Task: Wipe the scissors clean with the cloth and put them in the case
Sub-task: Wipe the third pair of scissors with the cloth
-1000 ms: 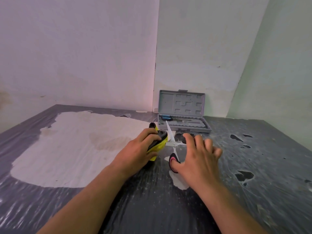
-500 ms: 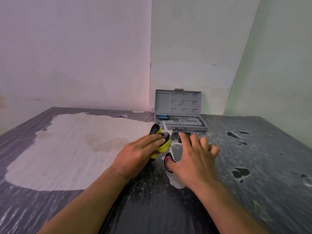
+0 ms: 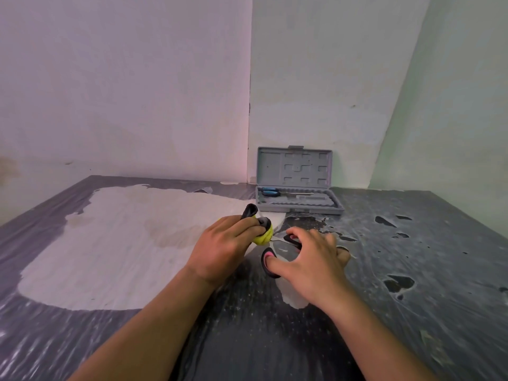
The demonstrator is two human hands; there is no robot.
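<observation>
Soft, even light (pink-green tint), wide-angle edge bending, perhaps slightly blurred.

The dark grey table (image 3: 412, 312), covered in worn, scuffed plastic film, shows a large pale patch (image 3: 123, 243) over its left half where the film has peeled, and small dark tears near its right edge. An open grey plastic tool case (image 3: 299, 204) sits at the far edge, lid upright against the wall, with a blue-handled tool (image 3: 270, 192) inside.

Bare table (image 3: 412, 270) between hands and open case (image 3: 298, 206); upright lid (image 3: 294, 167) behind it.
</observation>
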